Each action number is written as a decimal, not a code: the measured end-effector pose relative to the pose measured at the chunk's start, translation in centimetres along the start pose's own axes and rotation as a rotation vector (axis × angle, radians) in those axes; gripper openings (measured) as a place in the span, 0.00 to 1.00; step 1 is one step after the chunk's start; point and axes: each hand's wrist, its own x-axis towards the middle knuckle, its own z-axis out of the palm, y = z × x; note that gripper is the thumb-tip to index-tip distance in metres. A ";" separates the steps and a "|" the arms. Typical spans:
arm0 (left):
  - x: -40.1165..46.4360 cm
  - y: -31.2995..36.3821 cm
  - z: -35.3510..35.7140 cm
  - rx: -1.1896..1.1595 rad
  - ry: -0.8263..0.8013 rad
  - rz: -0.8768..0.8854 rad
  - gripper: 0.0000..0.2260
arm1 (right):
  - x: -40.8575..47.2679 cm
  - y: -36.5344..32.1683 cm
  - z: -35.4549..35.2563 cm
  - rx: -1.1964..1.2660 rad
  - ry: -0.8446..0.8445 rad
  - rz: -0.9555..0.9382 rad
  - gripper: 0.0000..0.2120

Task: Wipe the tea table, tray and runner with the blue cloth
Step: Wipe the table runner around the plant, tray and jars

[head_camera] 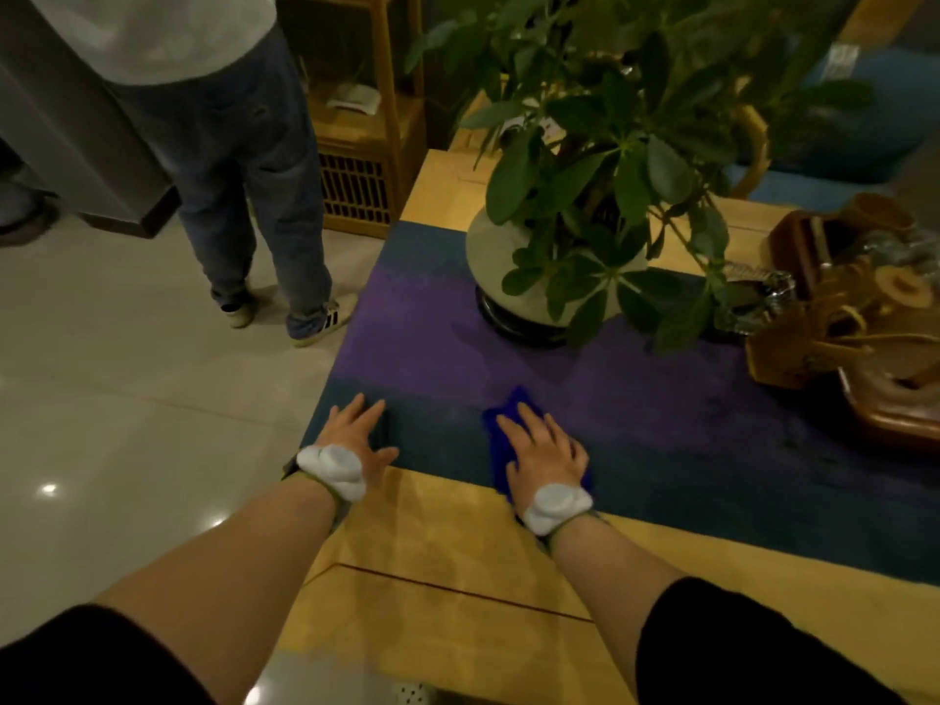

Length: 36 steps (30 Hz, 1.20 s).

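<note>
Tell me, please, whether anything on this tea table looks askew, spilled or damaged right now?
Nothing stands out. The runner lies flat across the table, the potted plant stands upright on it, and the right hand presses the blue cloth flat. The tea things at the far right are too dim to judge.

A tea room or lounge: a pale wooden bench [458, 562] with a purple-and-blue runner [636, 379], a potted plant [600, 160], wooden tea ware [844, 318], a lattice cabinet [356, 160], glossy floor tiles [127, 399].
</note>
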 end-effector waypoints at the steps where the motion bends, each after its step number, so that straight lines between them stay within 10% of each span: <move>1: 0.3 0.0 0.0 0.008 -0.017 0.001 0.34 | 0.2 -0.4 0.1 0.009 -0.051 -0.048 0.27; 8: 0.5 1.0 -0.4 0.045 -0.082 -0.053 0.35 | 0.4 5.7 -4.4 0.163 0.105 0.082 0.26; 13: -0.4 2.0 -1.1 0.090 -0.145 -0.099 0.35 | 0.2 7.4 -4.1 0.068 -0.082 0.292 0.34; 17: -1.2 2.8 -1.5 0.111 -0.157 -0.104 0.33 | 0.4 3.4 -1.3 0.015 0.096 0.145 0.28; 24: -1.7 2.9 -1.5 0.116 -0.143 -0.117 0.33 | 1.9 0.8 -1.2 0.023 -0.214 -0.208 0.34; 29: -0.9 2.0 -2.1 0.141 -0.028 -0.077 0.28 | 2.6 6.8 -5.3 0.140 0.066 0.064 0.29; 36: -0.4 -0.9 -3.5 0.044 0.122 -0.011 0.29 | 2.7 3.1 -2.8 0.062 0.038 0.264 0.30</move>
